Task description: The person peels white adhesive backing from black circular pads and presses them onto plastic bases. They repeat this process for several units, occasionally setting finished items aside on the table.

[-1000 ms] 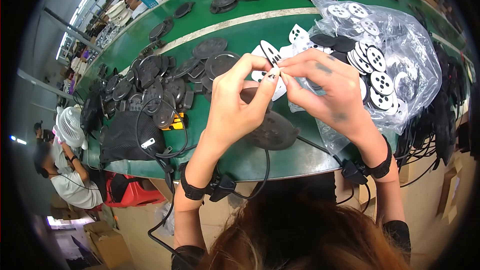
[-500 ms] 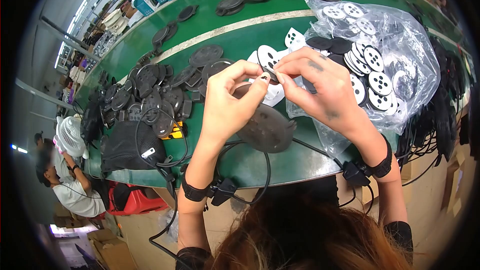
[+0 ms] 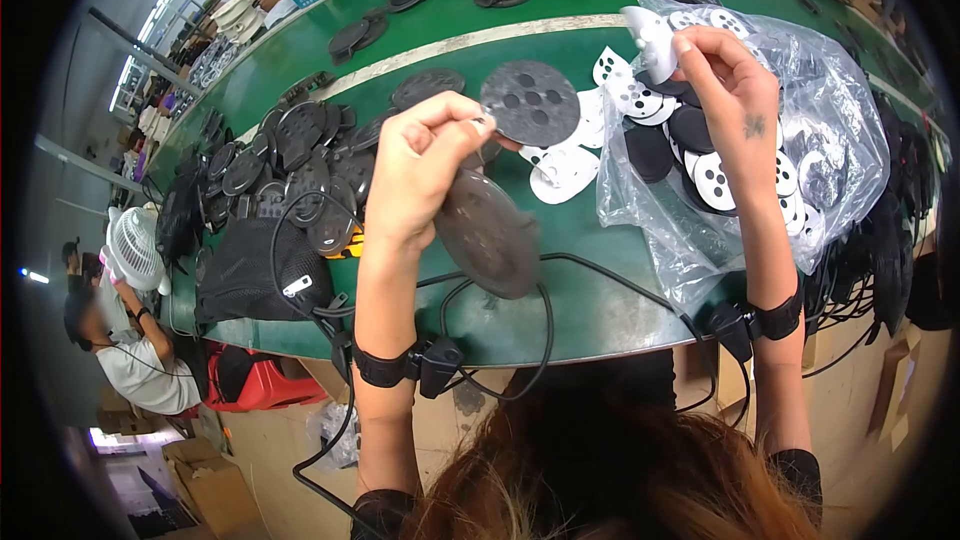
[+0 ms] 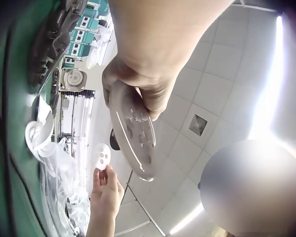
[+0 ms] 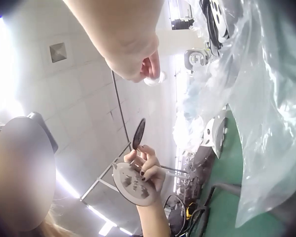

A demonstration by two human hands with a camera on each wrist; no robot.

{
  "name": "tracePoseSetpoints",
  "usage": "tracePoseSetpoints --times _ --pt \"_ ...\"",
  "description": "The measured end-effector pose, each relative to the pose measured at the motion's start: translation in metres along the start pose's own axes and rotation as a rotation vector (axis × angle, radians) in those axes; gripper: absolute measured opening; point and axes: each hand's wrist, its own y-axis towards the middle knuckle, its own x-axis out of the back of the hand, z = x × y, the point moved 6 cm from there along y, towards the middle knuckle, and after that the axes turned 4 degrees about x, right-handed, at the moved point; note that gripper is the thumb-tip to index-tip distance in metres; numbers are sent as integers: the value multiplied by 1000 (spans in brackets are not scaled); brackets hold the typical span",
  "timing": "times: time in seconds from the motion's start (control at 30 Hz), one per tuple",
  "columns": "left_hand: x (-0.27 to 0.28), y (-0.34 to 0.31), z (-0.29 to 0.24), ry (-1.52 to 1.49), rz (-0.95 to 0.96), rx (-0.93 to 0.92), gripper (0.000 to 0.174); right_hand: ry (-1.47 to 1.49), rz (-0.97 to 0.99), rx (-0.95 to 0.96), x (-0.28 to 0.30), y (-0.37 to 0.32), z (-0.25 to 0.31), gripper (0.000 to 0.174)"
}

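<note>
My left hand (image 3: 425, 165) pinches a thin black disc (image 3: 530, 103) with several holes by its edge. The same hand also holds a dark, round plastic plate (image 3: 488, 235), which hangs tilted below the fingers. In the left wrist view that plate (image 4: 130, 131) shows raised details on its face. Up and to the right, over the plastic bag, my right hand (image 3: 735, 90) pinches a curled white backing sheet (image 3: 652, 45) between thumb and fingers. Holes show in this sheet (image 4: 103, 154) in the left wrist view. The two hands are well apart.
A clear plastic bag (image 3: 835, 130) with white-faced discs (image 3: 712, 180) lies at the right. White sheets (image 3: 565, 175) lie mid-table. Dark plastic plates (image 3: 300, 130) are heaped at the left, behind a black mesh pouch (image 3: 265, 275). Cables (image 3: 620, 290) run from the wrists across the front edge.
Both hands were together at the disc; they have parted. The right hand has moved up and right with the white sheet, leaving the disc's black face bare in the left hand.
</note>
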Motion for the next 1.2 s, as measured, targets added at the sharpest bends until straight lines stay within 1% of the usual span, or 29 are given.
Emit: tracePoseSetpoints --times 0.03,0.07,0.13,0.17,0.2,0.27,0.3,0.33,0.4,0.43,0.47,0.53,0.57,0.6,0.67,0.7,0.73,0.83,0.87,0.9,0.93,0.97,1.0,1.03,1.07,1.1,1.13,1.17,1.2 --pt "3 0 0 64 -53 -14 12 33 18 4 -3 -1 -7 16" --pt "5 2 1 62 -53 -15 12 32 19 5 -5 -3 -10 16" --pt "10 3 -1 -45 -63 -39 16 48 295 -25 -27 -10 -15 13" --pt "8 2 1 -97 -96 15 19 -40 386 13 -36 -14 -13 14" --pt "6 2 2 -98 -94 15 19 -57 486 -31 -46 -19 -12 17" --pt "6 2 12 -239 -154 152 20 -80 518 31 -57 -27 -13 22" --pt "6 3 18 -298 -148 177 21 -102 425 136 -58 -28 -8 23" --pt "6 3 20 -299 -147 176 21 -104 425 136 -58 -28 -6 23" --pt "2 4 27 -376 -132 231 22 -261 245 463 -48 -26 24 27" --pt "0 5 31 -426 -121 253 21 -278 183 544 -44 -27 34 29" --pt "1 5 33 -430 -122 247 21 -278 188 549 -44 -27 37 29" --pt "-12 3 39 -567 48 384 17 -388 149 892 -46 -39 55 30" --pt "-16 0 40 -587 19 416 16 -419 162 960 -49 -45 52 35" --pt "-15 1 43 -588 18 415 16 -418 164 961 -50 -46 54 35" --pt "-26 1 48 -816 226 487 16 -619 153 1027 -57 -51 57 39" --pt "-29 0 49 -829 191 523 17 -659 160 1025 -58 -50 53 41" --pt "-29 0 51 -829 190 526 17 -659 161 1023 -58 -50 51 41" --pt "-34 -2 57 -974 218 634 16 -651 176 1004 -58 -47 45 38" --pt "-36 -3 55 -974 220 634 16 -586 174 1005 -55 -46 43 36" --pt "-38 -3 52 -889 252 602 17 -519 171 1006 -51 -46 42 33" --pt "-40 -4 46 -805 282 568 17 -519 172 1007 -49 -46 43 33" --pt "-37 -8 38 -635 232 528 20 -476 154 952 -44 -44 44 32" --pt "-40 -9 35 -636 228 524 20 -432 136 897 -40 -41 47 30" --pt "-33 -5 29 -416 102 370 22 -420 70 848 -37 -37 52 20" --pt "-25 -3 21 -194 -23 216 25 -417 72 850 -36 -36 54 20" --pt "-15 0 19 -94 -64 120 28 -289 69 653 -31 -27 48 17" --pt "-16 1 23 -96 -67 117 28 -162 66 455 -27 -21 38 15" --pt "-18 2 18 37 -112 -24 29 -21 99 334 -26 -18 27 15" --pt "-19 1 10 172 -156 -166 30 -21 100 336 -27 -19 28 15"
